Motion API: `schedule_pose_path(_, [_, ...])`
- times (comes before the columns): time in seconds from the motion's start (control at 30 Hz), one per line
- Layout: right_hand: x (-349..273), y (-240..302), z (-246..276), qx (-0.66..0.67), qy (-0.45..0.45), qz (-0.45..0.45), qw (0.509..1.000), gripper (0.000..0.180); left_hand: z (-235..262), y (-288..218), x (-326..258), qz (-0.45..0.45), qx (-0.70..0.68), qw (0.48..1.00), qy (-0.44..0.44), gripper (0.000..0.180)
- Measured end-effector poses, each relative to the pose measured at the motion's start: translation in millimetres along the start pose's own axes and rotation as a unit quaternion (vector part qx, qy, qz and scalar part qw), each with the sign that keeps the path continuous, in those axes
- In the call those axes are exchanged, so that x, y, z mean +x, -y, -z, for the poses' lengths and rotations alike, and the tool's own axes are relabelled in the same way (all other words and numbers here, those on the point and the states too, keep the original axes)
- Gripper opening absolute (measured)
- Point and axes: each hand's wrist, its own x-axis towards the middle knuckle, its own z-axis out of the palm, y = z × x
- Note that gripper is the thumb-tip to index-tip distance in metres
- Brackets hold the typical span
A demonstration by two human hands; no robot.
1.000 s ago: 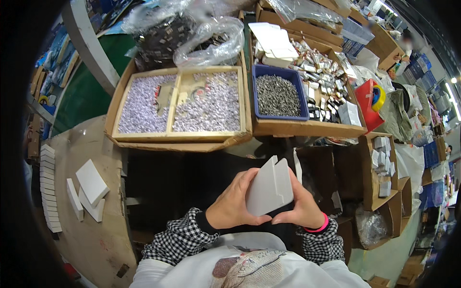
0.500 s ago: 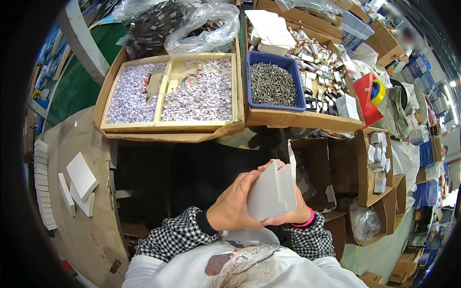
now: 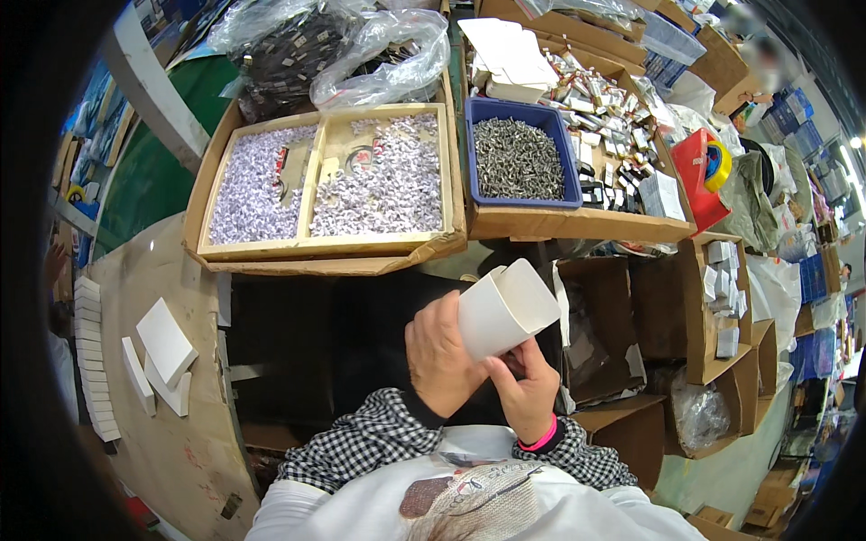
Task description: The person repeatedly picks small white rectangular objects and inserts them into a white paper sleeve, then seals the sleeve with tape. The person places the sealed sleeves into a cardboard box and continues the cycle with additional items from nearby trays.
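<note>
White box, open-ended, held at centre over dark ground

Item: one white box (image 3: 501, 316), raised in front of the body, tilted, its open end facing up and to the right, a rounded flap at the opening.
Left grip (image 3: 442, 356): clamped on the white box, palm and fingers along its left side.
Right grip (image 3: 528, 388): at the lower right corner of the white box, thumb and fingers bent close to its edge; whether they pinch it, cannot tell. Pink band (image 3: 541, 435) at the wrist.
Sleeves (image 3: 356, 446): black-and-white check, both arms.

Left side: brown tabletop (image 3: 194, 451), marked and worn. On it, a row of small boxes (image 3: 95, 361) along the outer edge; nearer the middle, three flat pieces (image 3: 167, 341), white, two overlapping, one just beside.

Front, left: wooden tray (image 3: 379, 242), two compartments, pale bits (image 3: 257, 185) spread in both; set in a carton. Plastic bag (image 3: 388, 68) behind, with dark contents.

Front, right: blue bin (image 3: 532, 203), filled with metal pieces (image 3: 519, 158). White cards (image 3: 510, 59), stacked, behind the bin; mixed small parts (image 3: 622, 135) beside it. Red dispenser (image 3: 693, 176) with yellow tape (image 3: 719, 165), far right.

Lower right: open cartons (image 3: 600, 334); one upper carton holds small white packs (image 3: 722, 279).
</note>
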Motion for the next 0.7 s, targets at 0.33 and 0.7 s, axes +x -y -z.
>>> schedule_pose_path(0.33, [24,-31,4,0.114,-0.032,-0.025,0.993,0.054,-17,4,-10,0.132,-0.377,0.909,0.123,0.064])
schedule_pose_path(0.7, [21,-30,8,0.162,-0.055,-0.022,0.985,0.048,3,13,-11,0.28,-0.76,0.533,0.246,0.051])
